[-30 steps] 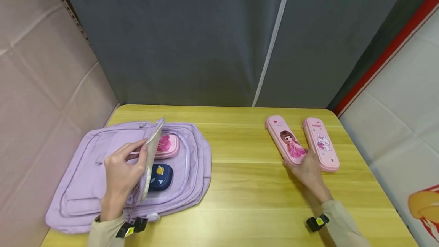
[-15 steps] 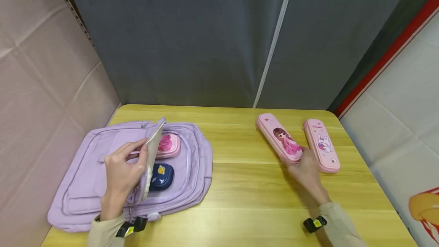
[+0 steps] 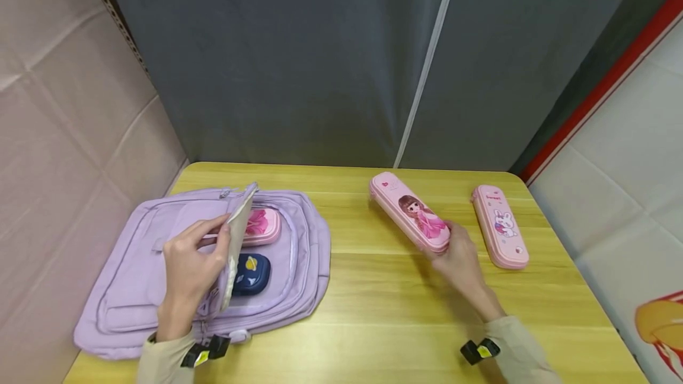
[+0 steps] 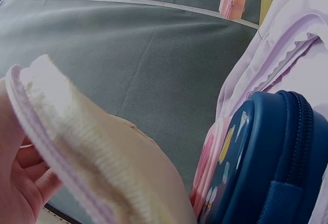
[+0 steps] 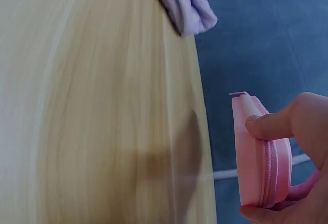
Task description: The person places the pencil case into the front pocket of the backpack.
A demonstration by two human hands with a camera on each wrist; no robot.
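Pink zip-up pencil case (image 3: 411, 212) with a doll in a pink dress on the lid is over the right-hand half of the table (image 3: 347, 319), tilted so its far end points off to the left, and it looks lifted, since there's a shadow on the wood below. The right hand (image 3: 460, 262) has it by the near end; from the right wrist you can see the thumb (image 5: 269, 126) on one flat face by the zipper and the fingers curled round the other side, so it's a proper pinch, open only as wide as the case. Just right of that lies another pink pencil case, the bunny one (image 3: 500, 227) with "Sweet" on it, flat on the table. Over on the left, the left hand (image 3: 192, 259) pinches the edge of the pale-lined flap (image 3: 238, 248) between thumb and fingers and holds it up off a lilac backpack (image 3: 128, 277) lying flat. Inside the opened pocket there's a pink case (image 3: 261, 227), partly hidden by the flap, and nearer the person a navy zip case (image 3: 252, 274) with planet pics. Both sleeves are beige (image 3: 520, 351), and a dark grey curtain (image 3: 293, 64) hangs behind the table.
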